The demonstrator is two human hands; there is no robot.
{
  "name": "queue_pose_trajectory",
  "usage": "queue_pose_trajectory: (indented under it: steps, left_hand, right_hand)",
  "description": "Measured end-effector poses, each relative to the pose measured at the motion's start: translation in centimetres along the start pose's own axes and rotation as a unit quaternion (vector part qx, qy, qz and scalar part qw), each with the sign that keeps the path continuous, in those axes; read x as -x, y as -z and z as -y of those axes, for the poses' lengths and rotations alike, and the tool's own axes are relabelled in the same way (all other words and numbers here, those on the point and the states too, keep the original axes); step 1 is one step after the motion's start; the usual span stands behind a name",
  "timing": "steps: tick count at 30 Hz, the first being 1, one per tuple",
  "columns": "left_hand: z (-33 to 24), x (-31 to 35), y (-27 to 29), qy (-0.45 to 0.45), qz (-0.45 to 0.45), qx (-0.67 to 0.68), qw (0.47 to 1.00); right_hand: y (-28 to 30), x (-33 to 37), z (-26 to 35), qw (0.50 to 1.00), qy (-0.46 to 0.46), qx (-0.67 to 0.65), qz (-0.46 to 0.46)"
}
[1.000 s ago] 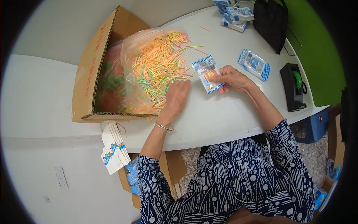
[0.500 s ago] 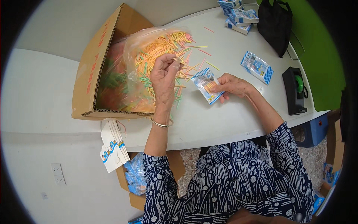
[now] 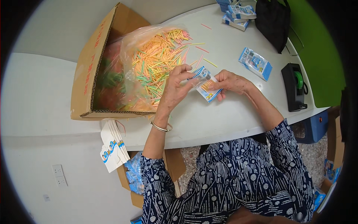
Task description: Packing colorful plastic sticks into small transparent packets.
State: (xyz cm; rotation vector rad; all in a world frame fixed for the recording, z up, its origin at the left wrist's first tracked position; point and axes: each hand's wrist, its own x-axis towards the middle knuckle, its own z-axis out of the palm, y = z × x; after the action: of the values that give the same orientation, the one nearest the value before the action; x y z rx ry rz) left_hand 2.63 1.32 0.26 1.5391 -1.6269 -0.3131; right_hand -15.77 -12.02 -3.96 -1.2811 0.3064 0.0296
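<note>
In my right hand (image 3: 232,84) is a small clear packet (image 3: 207,93) with blue-striped ends, pinched between thumb and fingers. Thin orange sticks show through its window. My left hand (image 3: 177,84) is closed at the packet's upper left end, thumb and fingertips touching that edge. Whatever sits between those fingertips is too small and covered to make out. Just beyond my left hand lies a heap of thin sticks (image 3: 156,52) in orange, yellow, green and pink, spilling from a clear plastic bag (image 3: 128,48).
The bag lies in a tipped cardboard box (image 3: 87,71). To the right are another blue-striped packet (image 3: 255,63), a black tape dispenser (image 3: 292,89) and a black bag (image 3: 273,24). Blue-white packs (image 3: 238,18) are stacked far back. White printed cards (image 3: 113,145) hang at the table's left edge.
My left hand has come right and down from the stick heap, where it pinched a few orange sticks, to the packet's end. My right hand holds the packet in nearly the same place.
</note>
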Motion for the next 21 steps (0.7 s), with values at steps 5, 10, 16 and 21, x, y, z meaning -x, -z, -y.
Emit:
queue_pose_trajectory:
  steps: [5, 10, 16, 21]
  left_hand:
    - [-0.8, -0.3, -0.1, 0.128, 0.108, 0.060, 0.984]
    - [0.5, 1.2, -0.1, 0.216, 0.203, 0.078, 0.952]
    - [-0.2, 1.9, -1.1, 0.065, 0.107, -0.162, 0.979]
    - [-0.5, 0.6, -1.9, 0.068, 0.091, -0.127, 0.985]
  right_hand:
    - [0.0, 0.4, -0.5, 1.000, -0.018, 0.022, 0.003]
    - [1.1, 3.0, 1.8, 0.914, 0.077, 0.329, -0.225]
    - [7.4, 6.7, -0.8, 0.591, 0.044, 0.619, -0.516]
    - [10.2, 6.2, -3.7, 0.599, 0.120, 0.585, -0.533]
